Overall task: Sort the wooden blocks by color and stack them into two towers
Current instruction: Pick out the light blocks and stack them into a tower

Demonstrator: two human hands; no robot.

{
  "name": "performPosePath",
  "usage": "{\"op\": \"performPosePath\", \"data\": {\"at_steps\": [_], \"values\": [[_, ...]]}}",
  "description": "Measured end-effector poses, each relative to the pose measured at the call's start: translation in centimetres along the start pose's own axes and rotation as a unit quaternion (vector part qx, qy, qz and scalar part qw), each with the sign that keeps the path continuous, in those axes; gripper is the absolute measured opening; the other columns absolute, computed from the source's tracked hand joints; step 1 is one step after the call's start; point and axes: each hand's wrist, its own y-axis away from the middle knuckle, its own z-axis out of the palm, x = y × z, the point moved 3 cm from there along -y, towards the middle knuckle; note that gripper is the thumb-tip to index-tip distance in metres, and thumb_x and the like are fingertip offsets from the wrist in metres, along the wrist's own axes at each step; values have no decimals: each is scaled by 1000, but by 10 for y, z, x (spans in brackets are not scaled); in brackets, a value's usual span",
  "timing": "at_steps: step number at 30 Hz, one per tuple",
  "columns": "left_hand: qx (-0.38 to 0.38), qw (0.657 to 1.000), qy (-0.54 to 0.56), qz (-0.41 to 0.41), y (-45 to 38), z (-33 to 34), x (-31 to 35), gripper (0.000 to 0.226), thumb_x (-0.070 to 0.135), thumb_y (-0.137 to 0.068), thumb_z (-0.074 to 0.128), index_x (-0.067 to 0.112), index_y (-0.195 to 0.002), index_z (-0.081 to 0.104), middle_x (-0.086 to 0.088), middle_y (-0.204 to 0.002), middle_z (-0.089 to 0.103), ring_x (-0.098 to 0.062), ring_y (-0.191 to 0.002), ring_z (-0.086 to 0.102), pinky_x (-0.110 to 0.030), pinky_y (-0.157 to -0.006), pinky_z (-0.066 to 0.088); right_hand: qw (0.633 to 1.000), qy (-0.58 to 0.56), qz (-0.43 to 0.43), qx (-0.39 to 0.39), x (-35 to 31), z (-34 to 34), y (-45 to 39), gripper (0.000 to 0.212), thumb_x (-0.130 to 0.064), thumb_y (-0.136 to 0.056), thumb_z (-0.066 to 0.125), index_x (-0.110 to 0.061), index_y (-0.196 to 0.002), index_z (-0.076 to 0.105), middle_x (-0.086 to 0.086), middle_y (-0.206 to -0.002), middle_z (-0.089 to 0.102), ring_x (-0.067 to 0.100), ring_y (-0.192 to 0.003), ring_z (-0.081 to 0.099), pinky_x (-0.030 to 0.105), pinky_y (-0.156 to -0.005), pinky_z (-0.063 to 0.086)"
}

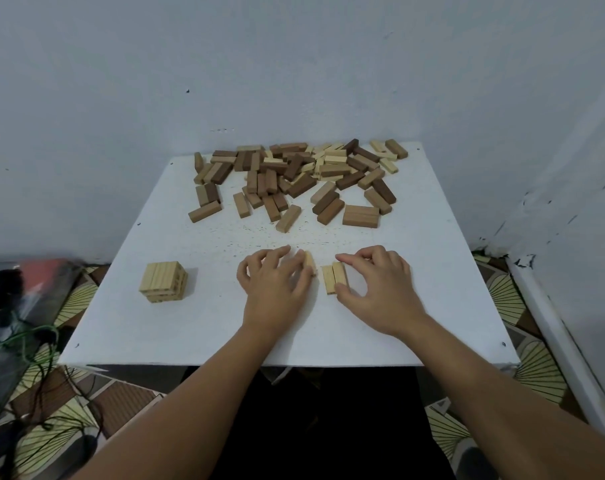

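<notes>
- A white table carried everything.
- A mixed heap of blocks lay along its far edge.
- A short pale stack stood near the left edge.
- Two pale blocks lay side by side toward the near edge.

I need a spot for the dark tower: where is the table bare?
Bare: the right side, between the right hand and the table edge; also between the light stack and left hand. Crowded: the far end, under the loose pile.

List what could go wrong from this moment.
1. The left hand holds a light block apart from the pair under the right hand; joining them carelessly could leave a crooked layer.
2. The light stack sits near the table edge; a bump could knock it off.
</notes>
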Motion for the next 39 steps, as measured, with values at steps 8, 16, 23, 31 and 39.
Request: {"op": "performPosePath", "data": {"at_steps": [8, 16, 23, 31, 39], "values": [[-45, 993, 35, 99, 6, 0, 5, 39, 57, -93, 59, 38, -125, 72, 11, -130, 56, -24, -126, 39, -41, -107, 27, 1000, -9, 2, -22, 4, 2, -2, 69, -77, -80, 50, -48, -142, 53, -20, -121, 35, 10, -121, 34, 29, -109, 25], [-54, 994, 59, 70, 5, -9, 10, 58, 64, -93, 55, 32, -142, 59, 12, -104, 51, -16, -106, 41, -38, -99, 30, 998, -52, 30, -18, 3, -3, -3, 65, -62, -90, 41, -40, -151, 44, -15, -126, 47, 13, -121, 38, 32, -109, 29], [-123, 986, -9, 112, 8, -9, 18, 93, 95, -78, 49, 32, -146, 45, 16, -116, 48, -13, -115, 40, -37, -109, 21, 995, -82, 47, -1, 5, -4, -4, 39, -30, -106, 35, -40, -124, 68, -15, -116, 47, 9, -108, 39, 31, -103, 33], [-93, 989, -26, 116, 7, -8, 22, 63, 86, -84, 51, 35, -120, 59, 14, -106, 49, -12, -110, 43, -37, -107, 19, 996, -80, 35, -6, 1, -5, -2, 52, -47, -99, 25, -38, -118, 72, -14, -114, 49, 10, -107, 37, 30, -98, 32], [-93, 986, 12, 138, 8, -10, 22, 35, 42, -86, 58, 39, -121, 62, 21, -116, 53, -11, -120, 43, -31, -109, 13, 994, -93, 52, 21, 1, -5, 0, 53, -55, -101, 23, -37, -121, 69, -9, -120, 47, 11, -112, 35, 33, -102, 34]]}}
